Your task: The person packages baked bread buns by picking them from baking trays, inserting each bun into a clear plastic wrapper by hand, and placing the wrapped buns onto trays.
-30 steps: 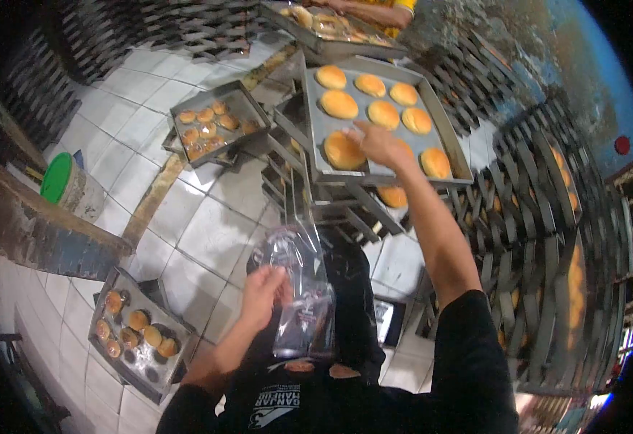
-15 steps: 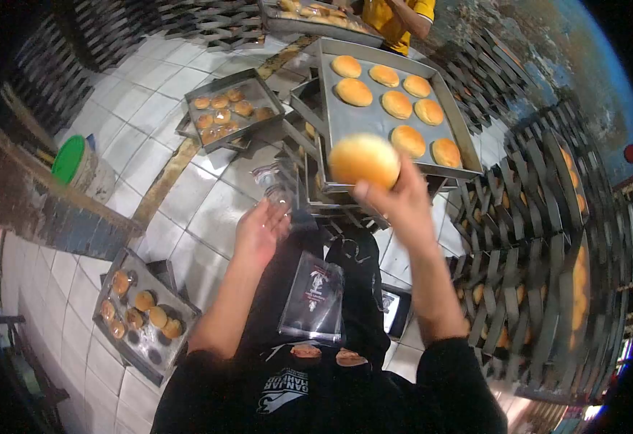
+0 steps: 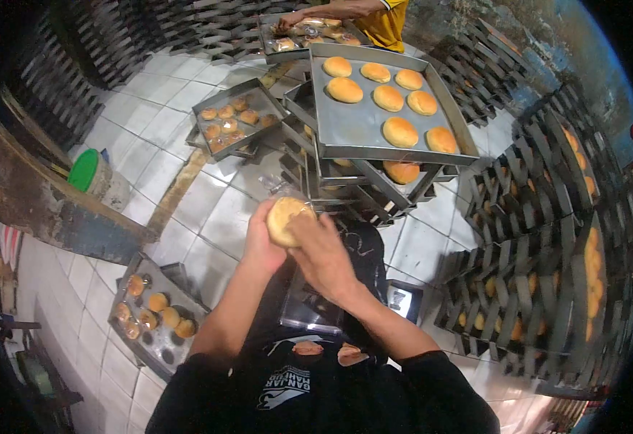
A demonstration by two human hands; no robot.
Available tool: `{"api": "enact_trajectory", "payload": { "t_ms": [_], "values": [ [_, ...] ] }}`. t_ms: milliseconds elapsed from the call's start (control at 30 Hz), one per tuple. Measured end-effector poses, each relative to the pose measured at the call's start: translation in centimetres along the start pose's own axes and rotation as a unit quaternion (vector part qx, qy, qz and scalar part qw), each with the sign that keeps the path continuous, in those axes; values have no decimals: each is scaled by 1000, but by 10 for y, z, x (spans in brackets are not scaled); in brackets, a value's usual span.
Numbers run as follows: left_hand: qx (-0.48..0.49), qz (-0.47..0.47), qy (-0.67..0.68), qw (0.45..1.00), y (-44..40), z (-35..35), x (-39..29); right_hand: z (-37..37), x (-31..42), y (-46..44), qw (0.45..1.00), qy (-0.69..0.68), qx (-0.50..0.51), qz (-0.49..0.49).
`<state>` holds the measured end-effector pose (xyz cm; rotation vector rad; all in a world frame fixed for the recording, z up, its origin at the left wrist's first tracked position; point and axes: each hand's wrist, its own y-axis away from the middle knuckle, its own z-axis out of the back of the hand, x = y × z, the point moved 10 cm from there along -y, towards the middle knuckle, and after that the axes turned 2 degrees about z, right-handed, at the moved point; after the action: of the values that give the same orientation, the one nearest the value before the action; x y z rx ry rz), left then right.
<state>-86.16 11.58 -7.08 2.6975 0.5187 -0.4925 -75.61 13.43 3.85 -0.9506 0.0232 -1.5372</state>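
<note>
A round bun is held between my two hands over my lap, its pale side turned up. My left hand wraps around its left edge, with a clear plastic bag showing just beyond the fingers. Whether the bun is inside that bag I cannot tell. My right hand closes on the bun's right side, its fingers slightly blurred and lying across it. On my lap, partly behind the right forearm, lies a stack of clear printed bags. Ahead, a large metal tray carries several golden buns.
More trays are stacked under the large one. Bagged buns fill a smaller tray; another tray sits lower left. Tray racks stand at right. A green-lidded bucket is left. A person's arm reaches into a far tray.
My right hand has brought the bun from the large tray's near edge down to my left hand, which has closed on it. The far person's arm now reaches over their tray.
</note>
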Motion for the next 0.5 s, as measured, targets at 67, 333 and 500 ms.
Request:
{"api": "enact_trajectory", "payload": {
  "t_ms": [67,333,500],
  "values": [
    [10,3,-9,1000,1,26,-3,-33,-6,7,999,1,50,-13],
    [1,-130,-6,992,-3,-4,-18,-18,-19,-33,991,105,81,25],
    [-81,-155,35,984,-14,-16,-7,12,-3,-52,996,0,85,38]
  ]
}}
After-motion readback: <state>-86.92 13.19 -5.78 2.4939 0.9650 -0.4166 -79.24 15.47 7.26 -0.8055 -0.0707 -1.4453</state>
